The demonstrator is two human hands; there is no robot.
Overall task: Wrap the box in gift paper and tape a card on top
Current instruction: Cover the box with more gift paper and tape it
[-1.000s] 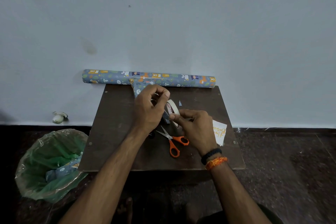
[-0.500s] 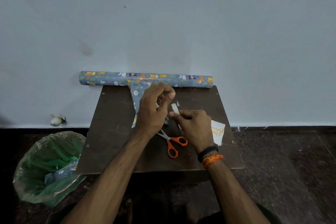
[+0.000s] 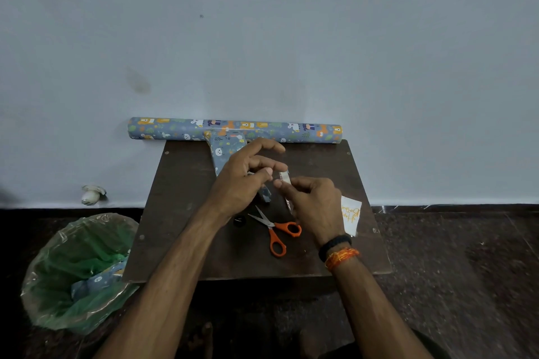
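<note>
Both hands meet over the bench [image 3: 180,213]: right hand [image 3: 313,207] grips the tape roll [image 3: 287,189], left hand [image 3: 242,181] pinches at its loose end. Peel slowly so the strip doesn't fold on itself. Wrapped box [image 3: 226,148] lies at 12 o'clock, card [image 3: 351,214] at 3, scissors [image 3: 275,230] at 6. Half a second ago the left fingers sat higher.
</note>
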